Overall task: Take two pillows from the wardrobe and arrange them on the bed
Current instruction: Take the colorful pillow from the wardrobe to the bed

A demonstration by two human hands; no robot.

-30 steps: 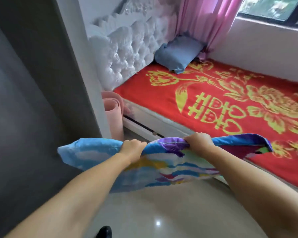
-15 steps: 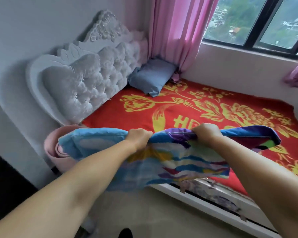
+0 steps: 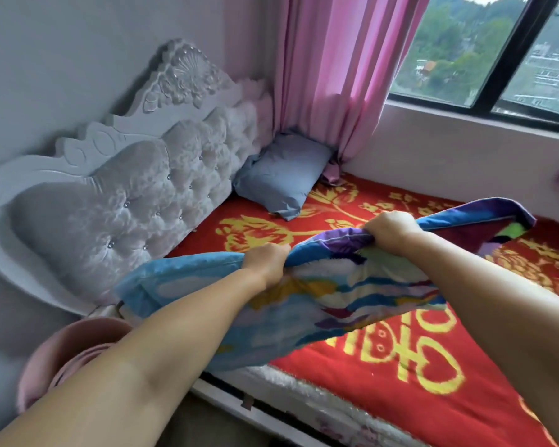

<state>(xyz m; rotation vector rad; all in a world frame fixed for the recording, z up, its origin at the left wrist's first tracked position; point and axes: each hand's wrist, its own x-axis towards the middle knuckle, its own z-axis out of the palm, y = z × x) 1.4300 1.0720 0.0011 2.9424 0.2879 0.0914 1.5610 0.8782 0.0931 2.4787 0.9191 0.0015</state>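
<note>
1. The left hand (image 3: 265, 264) has a closed grip on the top edge of a multicoloured pillow (image 3: 307, 304), fingers curled over bunched fabric.
2. The right hand (image 3: 389, 232) has the same closed grip on that edge, further along to the right and a little higher, so the edge slopes up from left to right.
3. The pillow hangs below both grips, held in the air over the near side of the bed (image 3: 400, 356); one corner trails out left of the left grip, another out right of the right grip.
4. Beneath the grips lies the red bedspread with yellow flowers and characters.
5. Beyond the grips, well apart from them, a blue-grey pillow (image 3: 281, 177) rests on the bed, leaning against the far end of the tufted white headboard (image 3: 136, 201).
6. A pink curtain (image 3: 333, 82) hangs just behind that pillow, beside the window (image 3: 484, 50).
7. Below and left of the left forearm stands a pink rolled mat (image 3: 68, 350), beside the bed frame.
</note>
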